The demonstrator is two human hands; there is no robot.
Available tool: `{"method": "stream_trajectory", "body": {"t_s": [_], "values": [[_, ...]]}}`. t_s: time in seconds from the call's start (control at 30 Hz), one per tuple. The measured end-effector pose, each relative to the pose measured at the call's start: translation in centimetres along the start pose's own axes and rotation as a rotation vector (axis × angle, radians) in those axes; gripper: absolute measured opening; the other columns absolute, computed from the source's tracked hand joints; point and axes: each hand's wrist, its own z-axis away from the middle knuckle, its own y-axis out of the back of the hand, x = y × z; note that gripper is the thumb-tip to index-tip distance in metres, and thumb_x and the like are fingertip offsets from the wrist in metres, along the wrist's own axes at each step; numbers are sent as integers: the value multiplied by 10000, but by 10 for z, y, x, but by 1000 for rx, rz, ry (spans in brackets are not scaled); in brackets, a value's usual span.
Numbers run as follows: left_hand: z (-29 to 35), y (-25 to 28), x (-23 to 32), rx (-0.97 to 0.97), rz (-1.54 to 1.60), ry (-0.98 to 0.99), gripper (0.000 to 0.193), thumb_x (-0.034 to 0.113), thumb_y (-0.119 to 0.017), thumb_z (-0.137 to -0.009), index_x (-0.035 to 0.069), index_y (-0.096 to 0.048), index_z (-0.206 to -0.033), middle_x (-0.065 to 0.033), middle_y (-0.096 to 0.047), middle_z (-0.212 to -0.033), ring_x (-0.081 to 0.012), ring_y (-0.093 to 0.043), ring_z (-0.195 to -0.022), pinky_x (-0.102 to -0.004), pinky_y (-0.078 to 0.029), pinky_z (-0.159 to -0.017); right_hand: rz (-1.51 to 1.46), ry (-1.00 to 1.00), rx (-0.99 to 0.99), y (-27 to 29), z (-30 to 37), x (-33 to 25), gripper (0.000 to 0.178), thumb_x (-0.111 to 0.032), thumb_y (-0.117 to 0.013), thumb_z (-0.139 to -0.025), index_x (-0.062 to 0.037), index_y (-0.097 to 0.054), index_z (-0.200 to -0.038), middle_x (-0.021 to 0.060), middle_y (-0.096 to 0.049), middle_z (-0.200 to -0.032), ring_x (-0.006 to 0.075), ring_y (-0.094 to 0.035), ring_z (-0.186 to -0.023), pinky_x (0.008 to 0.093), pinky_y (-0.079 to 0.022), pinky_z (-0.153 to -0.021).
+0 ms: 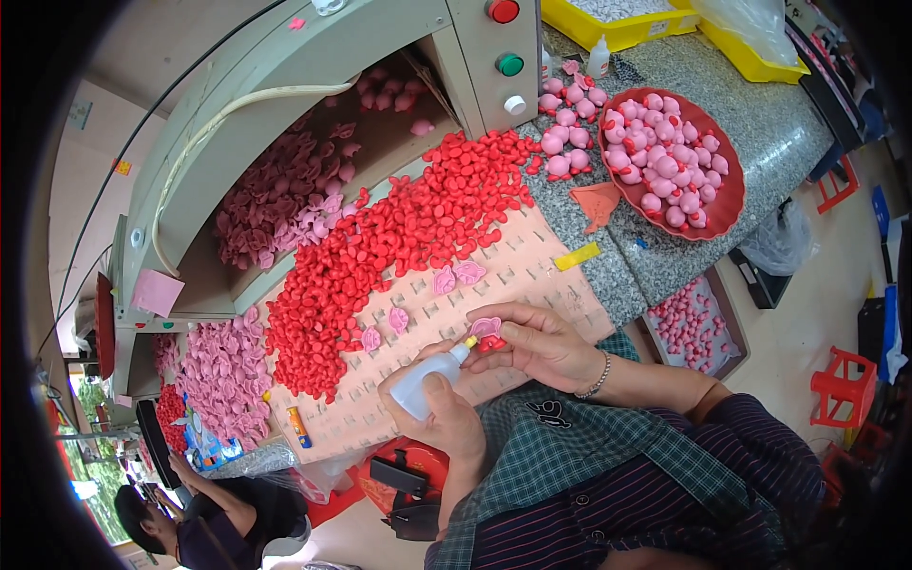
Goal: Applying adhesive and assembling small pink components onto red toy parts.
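Note:
My left hand (450, 425) is wrapped round a translucent white squeeze bottle (415, 388) with a yellow tip. The tip points at a small pink moulded piece (485, 327) with red parts on its lower side, which my right hand (553, 350) pinches between thumb and fingers. Just beyond my hands, a few loose pink pieces (445, 279) lie on the light pink sheet (518, 266). A long heap of small red pieces (418, 223) covers the far side of this sheet.
A grey machine housing (380, 47) stands behind, its opening filled with pink pieces (275, 204). More pink pieces (223, 375) are heaped at left. A red bowl (731, 204) of round pink figures stands at right. A glue stick (299, 427) lies near the sheet's left end. Another person (204, 513) works at lower left.

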Motion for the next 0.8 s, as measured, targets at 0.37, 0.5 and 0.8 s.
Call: {"method": "stream_trajectory", "body": {"t_s": [0.37,0.5,0.8], "values": [[-1,0,1,-30,-41,-9,320,199,-619,-944,-42,-430,-1036,-282,-624,-948,-313,-650,-888,-416,-554,-807,-9,1,-1,1,-1,2,413,-171,-460,-1044,37,-431,-1401,169,-583,-1273,293,-611,-1155,427,-504,-1004],[-2,-1,2,-27,-62,-34,306,187,-609,-950,-45,-430,-1037,-286,-630,-952,-308,-652,-879,-396,-553,-798,1,-4,-18,0,-1,2,414,-178,-457,-1046,36,-433,-1399,166,-584,-1272,297,-610,-1152,435,-496,-1012],[-3,5,3,-45,-118,11,289,185,-603,-953,-40,-438,-1027,-240,-658,-956,-251,-648,-851,-354,-543,-789,29,11,27,2,1,3,395,-180,-456,-1046,34,-468,-1378,148,-609,-1227,232,-630,-1061,376,-504,-939]]}}
